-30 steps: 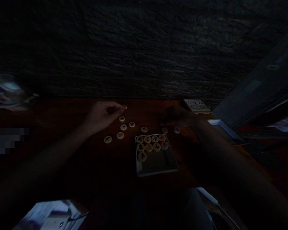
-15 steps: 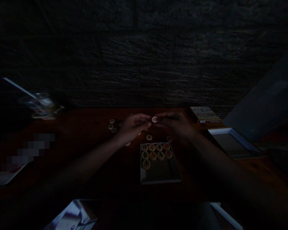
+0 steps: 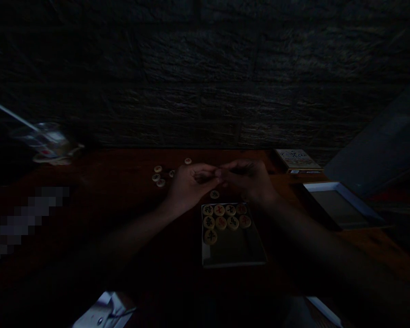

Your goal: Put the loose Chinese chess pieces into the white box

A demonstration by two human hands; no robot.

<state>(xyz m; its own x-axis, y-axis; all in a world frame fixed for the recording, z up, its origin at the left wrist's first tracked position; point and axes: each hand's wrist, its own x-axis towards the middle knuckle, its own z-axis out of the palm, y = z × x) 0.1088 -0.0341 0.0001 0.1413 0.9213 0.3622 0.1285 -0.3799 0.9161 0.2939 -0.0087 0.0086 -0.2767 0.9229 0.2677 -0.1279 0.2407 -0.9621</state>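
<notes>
My left hand [image 3: 191, 184] and my right hand [image 3: 251, 180] meet above the table, fingertips pinched together. The Chinese chess piece between them is covered by the fingers now. Just below the hands lies a loose piece [image 3: 214, 194] with a dark character. Nearer to me sits a shallow open box [image 3: 237, 248] with several round wooden pieces in rows, marked red or black. Its back two rows are full, and one black-marked piece [image 3: 211, 236] is at the left of the third row. More loose pieces [image 3: 158, 169] are scattered left of my left hand.
At the right stands a printed box [image 3: 299, 159] by the stone wall [image 3: 198, 68]. An open shallow lid or tray [image 3: 357, 200] lies in front of it. A clear cup [image 3: 53, 139] with a straw stands at the far left. The scene is very dark.
My hands have come together, and the red-marked piece seen in my right fingers is now hidden between them. The view has shifted slightly; the pieces in the box are the same.
</notes>
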